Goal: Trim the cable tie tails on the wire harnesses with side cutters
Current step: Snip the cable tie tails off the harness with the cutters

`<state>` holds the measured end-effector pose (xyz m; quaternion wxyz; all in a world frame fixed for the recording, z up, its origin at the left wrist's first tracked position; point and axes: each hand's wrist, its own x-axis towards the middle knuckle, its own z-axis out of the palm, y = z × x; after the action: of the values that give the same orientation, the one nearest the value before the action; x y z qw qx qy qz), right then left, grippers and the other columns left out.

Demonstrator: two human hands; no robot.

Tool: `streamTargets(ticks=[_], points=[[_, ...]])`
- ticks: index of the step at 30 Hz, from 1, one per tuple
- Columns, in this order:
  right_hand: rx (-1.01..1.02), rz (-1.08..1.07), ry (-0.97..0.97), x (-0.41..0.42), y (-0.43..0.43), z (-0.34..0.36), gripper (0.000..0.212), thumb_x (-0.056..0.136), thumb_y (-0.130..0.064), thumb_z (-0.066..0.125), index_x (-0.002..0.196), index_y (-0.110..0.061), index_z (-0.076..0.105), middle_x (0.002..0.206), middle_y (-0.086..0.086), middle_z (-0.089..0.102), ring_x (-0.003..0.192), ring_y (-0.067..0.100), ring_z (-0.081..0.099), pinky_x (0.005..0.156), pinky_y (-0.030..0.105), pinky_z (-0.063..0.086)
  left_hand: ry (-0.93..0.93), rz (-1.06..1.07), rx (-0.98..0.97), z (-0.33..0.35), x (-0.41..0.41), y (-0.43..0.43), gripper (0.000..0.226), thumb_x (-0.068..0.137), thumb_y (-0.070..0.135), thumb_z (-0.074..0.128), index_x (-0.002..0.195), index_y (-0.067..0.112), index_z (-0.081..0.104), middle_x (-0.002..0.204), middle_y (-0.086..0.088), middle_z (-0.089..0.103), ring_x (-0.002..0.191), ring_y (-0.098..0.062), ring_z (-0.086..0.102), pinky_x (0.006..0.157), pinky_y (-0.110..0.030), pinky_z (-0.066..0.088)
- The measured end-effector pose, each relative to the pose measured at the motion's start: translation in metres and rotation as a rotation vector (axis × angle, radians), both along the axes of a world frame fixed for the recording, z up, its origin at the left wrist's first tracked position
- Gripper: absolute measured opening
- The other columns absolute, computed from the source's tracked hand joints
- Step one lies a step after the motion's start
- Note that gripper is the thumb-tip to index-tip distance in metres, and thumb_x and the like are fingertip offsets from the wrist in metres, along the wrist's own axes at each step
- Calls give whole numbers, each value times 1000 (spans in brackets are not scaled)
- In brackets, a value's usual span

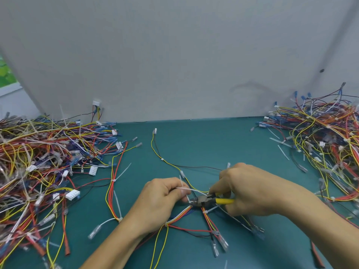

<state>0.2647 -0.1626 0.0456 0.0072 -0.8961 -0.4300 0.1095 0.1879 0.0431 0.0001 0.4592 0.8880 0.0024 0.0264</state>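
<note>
While the left hand (163, 197) pinches a white tie tail (189, 190) between curled fingers (175, 186) and pulls it up and to the right, the right hand (250, 189) is wrapped tight round the yellow handles of the side cutters (206, 201), whose nose points left at the base of that tail. The harness (180, 215) being worked on lies on the near middle of the counter (213, 142), its red, yellow and white wires fanning out just under the blades.

The main risk is to those wires: the cutter nose sits almost touching the bundle, so a bite taken too low or at a tilt could nick the insulation or sever the tie's head and not the tail. The left fingertips are also just beside the blades, and a slip could catch skin. Blur hides whether the blades are already round the tail, so the cut point may be off, leaving a sharp stub. A freed tail could spring into the left heap (38, 152) of untrimmed harnesses.
</note>
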Motion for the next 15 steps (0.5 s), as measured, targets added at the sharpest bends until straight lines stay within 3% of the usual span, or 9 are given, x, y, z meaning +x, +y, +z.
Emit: streamTargets(ticks=[9,15], points=[[1,57,-46,3,-1,-4,18,68,-28,55,84,-20,58,75,5,58,73,21,50,65,41,49,7,8,20,-1,1,-1,26,93,24,60,73,40,65,72,15,69,68,0,57,69,-22,43],[-14,91,-78,3,1,-5,15,70,-26,54,82,-18,56,76,5,57,75,23,51,66,42,49,-2,21,46,-1,2,-2,23,92,25,60,73,37,65,72,11,68,73,-15,60,73,-31,45]])
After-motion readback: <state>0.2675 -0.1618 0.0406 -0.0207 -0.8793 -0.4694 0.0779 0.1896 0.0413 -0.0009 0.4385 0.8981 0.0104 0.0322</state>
